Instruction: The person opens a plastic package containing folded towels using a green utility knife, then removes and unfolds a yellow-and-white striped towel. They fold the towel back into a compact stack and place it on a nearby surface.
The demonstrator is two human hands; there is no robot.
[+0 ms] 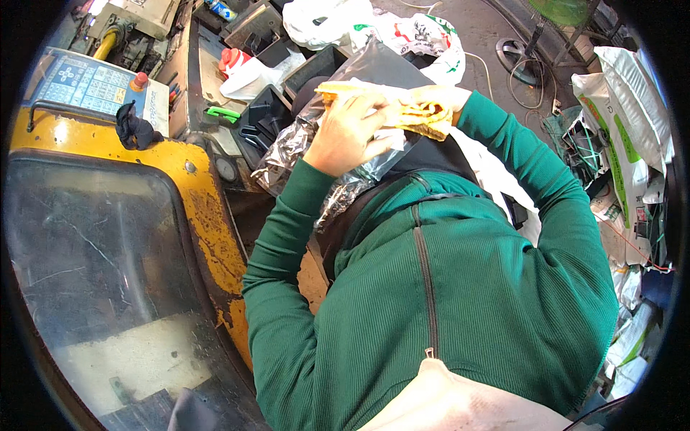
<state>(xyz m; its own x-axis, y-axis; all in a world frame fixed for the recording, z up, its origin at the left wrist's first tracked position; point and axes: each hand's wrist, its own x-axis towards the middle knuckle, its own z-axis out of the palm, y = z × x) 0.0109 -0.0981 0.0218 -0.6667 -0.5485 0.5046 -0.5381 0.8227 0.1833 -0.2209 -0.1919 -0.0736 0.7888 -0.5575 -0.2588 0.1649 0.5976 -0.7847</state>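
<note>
Above my lap, a folded yellow cloth [430, 123] with some white material beside it is between my two hands. My left hand [346, 135] is bent over the cloth's left part, fingers curled round it; the thumb points right. At the other end, my right hand [444, 99] grips the cloth, its fingertips mostly hidden behind it. Crinkled clear plastic [287, 147] lies across my lap, beneath and left of my left hand. Beyond the hands, a dark grey plastic sheet or bag [381, 63] spreads over my knees.
To the left stands a worn yellow machine [198, 215] with a scratched window [93, 237] and a button panel [83, 82]. Black bins [316, 68] and white plastic bags [327, 21] sit ahead. White sacks [611, 151] line the right side, near a green fan [560, 8].
</note>
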